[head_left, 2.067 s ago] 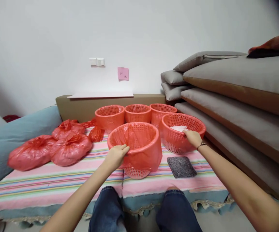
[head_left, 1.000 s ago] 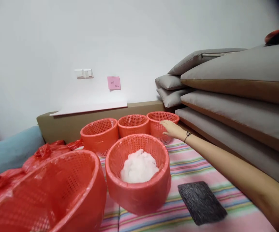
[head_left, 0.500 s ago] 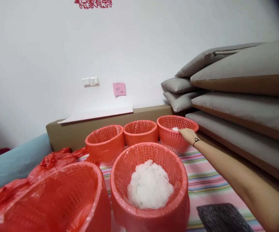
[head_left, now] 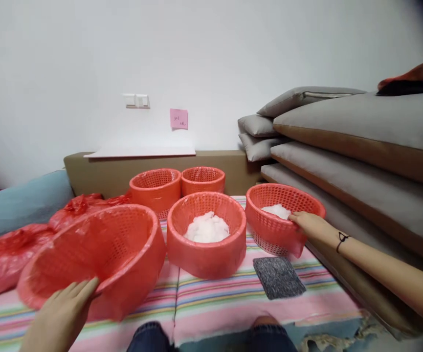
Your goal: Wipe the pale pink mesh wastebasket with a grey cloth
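My right hand is closed on the near rim of a red plastic basket at the right, which has white fluffy stuffing inside. At the left, a large red basket lined with red plastic film stands close to me. My left hand has its fingers over the near rim of this basket; its thumb is hard to make out. Between the two stands a middle red basket with a heap of white stuffing.
Two more red baskets, a left one and a right one, stand at the back. A dark grey square pad lies on the striped cloth. Tied red bags lie left; grey cushions are stacked right.
The right basket has come nearer to me with my right hand on its rim, away from the back row. My left hand has come into view at the left basket. The view has tilted down.
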